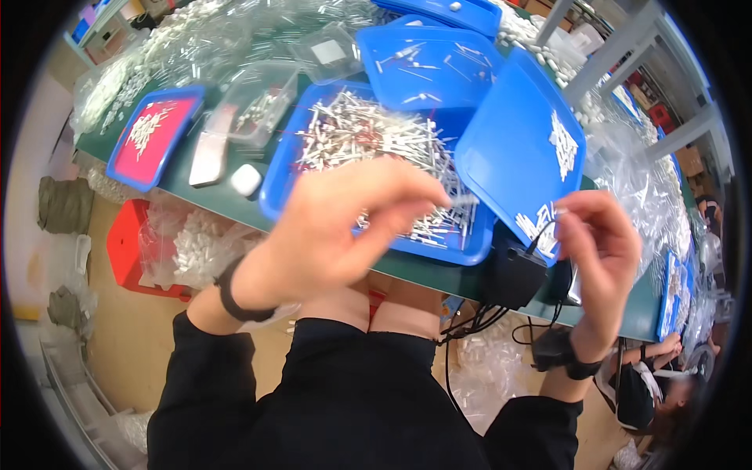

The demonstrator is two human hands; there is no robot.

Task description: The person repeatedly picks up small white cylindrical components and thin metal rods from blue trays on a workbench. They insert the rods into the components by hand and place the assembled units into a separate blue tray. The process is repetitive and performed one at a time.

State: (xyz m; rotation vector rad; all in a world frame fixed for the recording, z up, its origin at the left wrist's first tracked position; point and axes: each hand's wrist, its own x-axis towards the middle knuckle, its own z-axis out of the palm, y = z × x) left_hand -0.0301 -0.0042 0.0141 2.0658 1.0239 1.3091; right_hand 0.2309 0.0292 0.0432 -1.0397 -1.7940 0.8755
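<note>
left hand (337,227) is up over the near edge of the big blue tray (274,180), fingers curled in with thumb and fingertips pressed together near the right end of the hand. motion blur there; something thin and pale may be in the pinch, cannot tell for sure. black wristband (235,298) on that wrist.

right hand (599,251) sits at right, just in front of the tilted blue tray (509,133). thumb and forefinger pinched together at its upper left, other fingers curled. a thin dark wire (540,235) loops from the pinch area down toward the black box (513,274) at the table's near edge. cannot tell if the fingers actually grip the wire. dark watch (560,352) on the right wrist.

big blue tray holds a dense pile of small white-and-metal stick parts (368,137), mostly in its far and right parts, right under and beyond the left hand. tilted tray leans on the big tray's right side, with a few white pieces (564,145) on it.

farther back: another blue tray (427,59) with a few loose parts. left side of green table (180,192): red-lined blue tray (157,129) with white parts, clear plastic box (258,98), a small white block (246,178). clear bags of white parts (196,31) across the far table. red stool (129,247) below the table at left. another person (658,384) sits at lower right.
</note>
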